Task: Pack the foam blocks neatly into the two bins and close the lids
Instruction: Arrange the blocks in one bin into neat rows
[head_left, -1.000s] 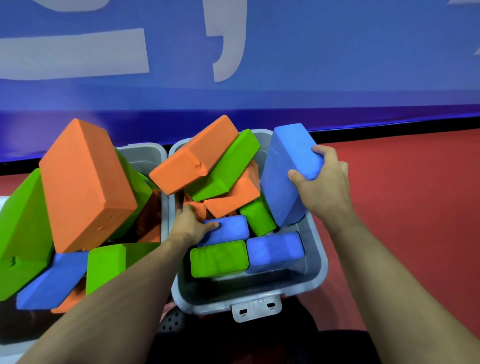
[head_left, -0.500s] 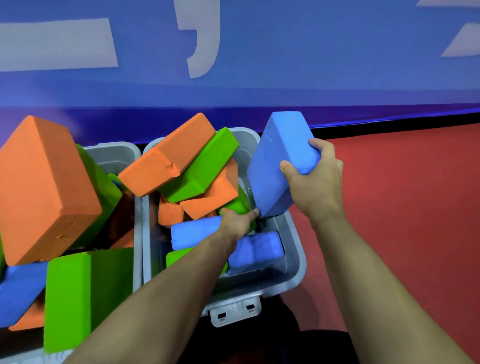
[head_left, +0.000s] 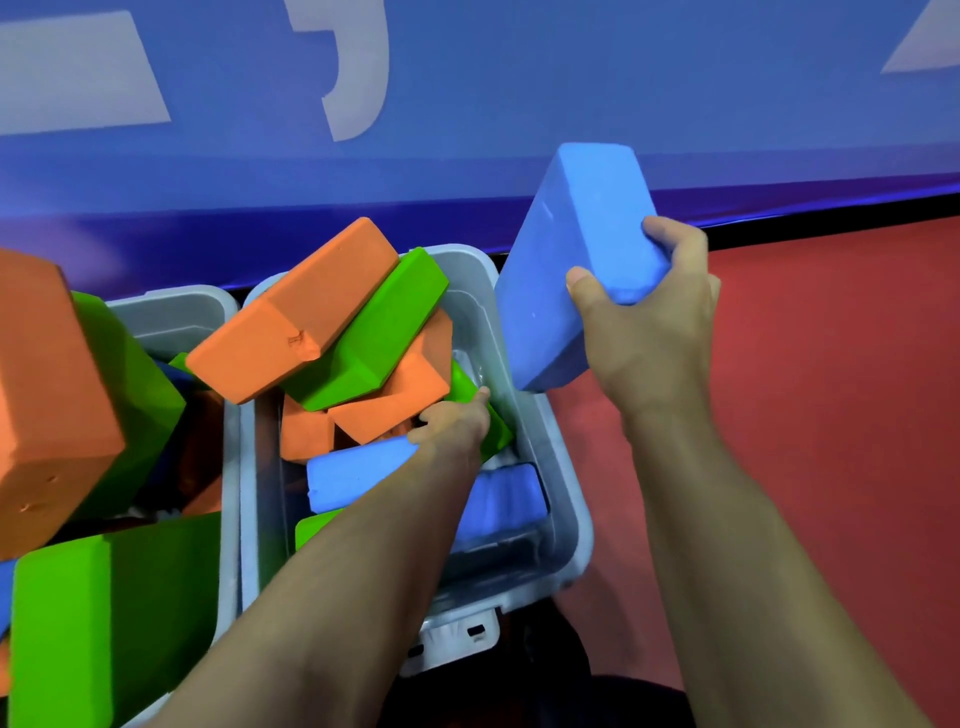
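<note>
- Above the right rim of the right bin (head_left: 563, 499), a large blue block (head_left: 566, 270) is held clear of the bin, tilted, its far end leaning up toward the wall; it is a plain rectangular foam slab with rounded edges.
- Inside that grey bin, blocks lie in a loose jumble: a long orange block (head_left: 291, 312) sits on top at a slant, a green block (head_left: 374, 332) leans against its right side, and another orange block (head_left: 410, 400) is wedged beneath them.
- Lower in the same bin lie a small blue block (head_left: 348, 478) and, toward the near right corner, another blue block (head_left: 506, 496), both fairly flat.
- Beside it, touching rim to rim, the left bin (head_left: 176, 317) overflows with a big orange block (head_left: 52, 395) and a big green block (head_left: 104, 618) sticking well above its rim.
- Right hand (head_left: 654, 332) grips the near end of the large blue block, thumb on the front face and fingers curled round the back.
- Left hand (head_left: 454, 421) reaches down into the right bin among the blocks, against a small green block (head_left: 478, 410); whether its fingers grip it I cannot tell.
- Red floor (head_left: 831, 389) spreads to the right of the bins, and a blue wall banner (head_left: 519, 104) with pale lettering stands behind them.
</note>
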